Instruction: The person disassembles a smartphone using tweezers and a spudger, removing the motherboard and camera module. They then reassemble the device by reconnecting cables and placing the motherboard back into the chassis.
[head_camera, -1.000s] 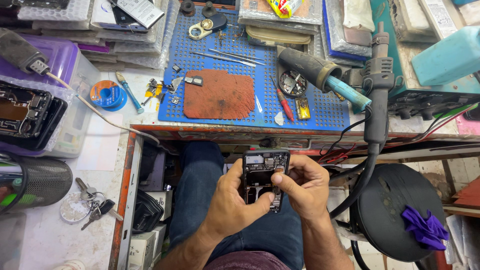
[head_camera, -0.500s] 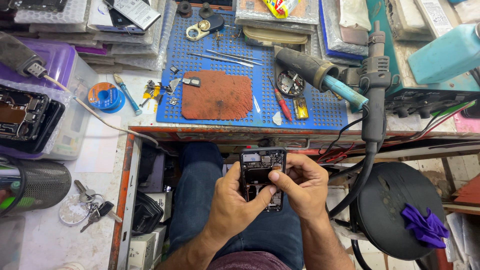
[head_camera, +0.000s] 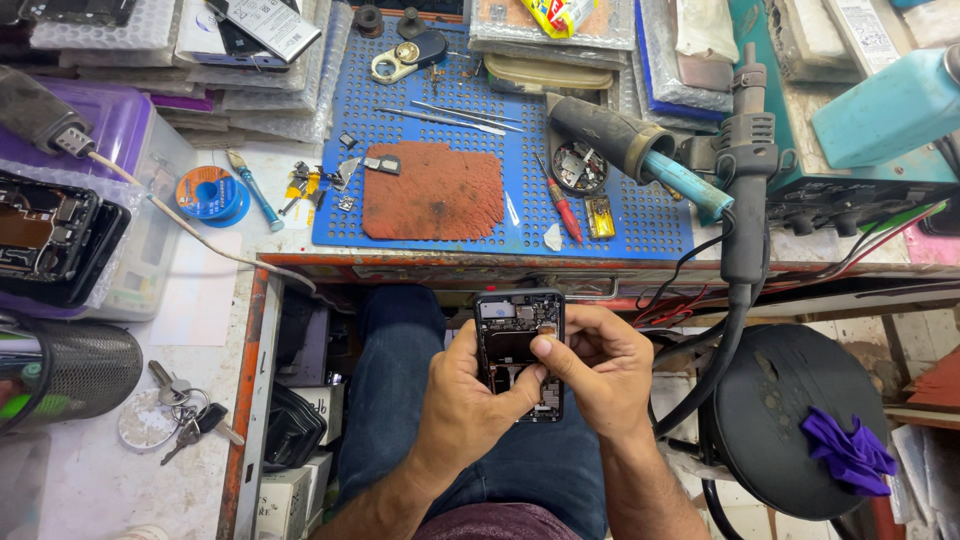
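Two hands grip an opened phone (head_camera: 519, 345) over the person's lap, just below the worktop (head_camera: 200, 300) edge: the left hand (head_camera: 470, 390) wraps its left side, the right hand (head_camera: 600, 370) its right, thumb pressed on the exposed boards. On the blue mat (head_camera: 620, 210) above lie tweezers (head_camera: 440, 118), a red screwdriver (head_camera: 562, 205) and a brown pad (head_camera: 432, 190).

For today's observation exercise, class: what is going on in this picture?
A seated person holds an opened phone over their lap in both hands. The left hand cradles it from below, while the right hand presses a thumb on its exposed insides. Ahead, the blue work mat carries tweezers, a red screwdriver and a rust-coloured pad.
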